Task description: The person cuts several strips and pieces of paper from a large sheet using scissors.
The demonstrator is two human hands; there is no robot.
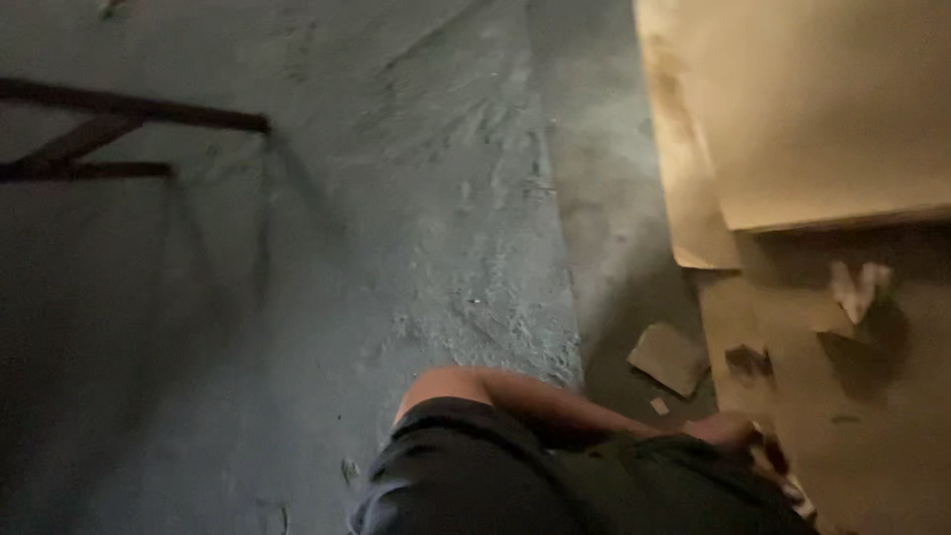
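Note:
One bare forearm crosses the bottom of the head view from an elbow at lower centre to a hand at the right. I take it for my left hand (728, 431). It lies at the near edge of a tan plywood sheet (852, 436) on the floor, over my dark clothing (475, 476). The fingers are dim and partly hidden, so I cannot tell whether they grip the sheet. My right hand is not in view.
A larger plywood board (822, 109) lies over the sheet at upper right. A small flat scrap (671, 359) and paper bits (858, 287) lie nearby. A dark metal frame (99, 134) stands at upper left on the rough grey concrete floor (396, 228).

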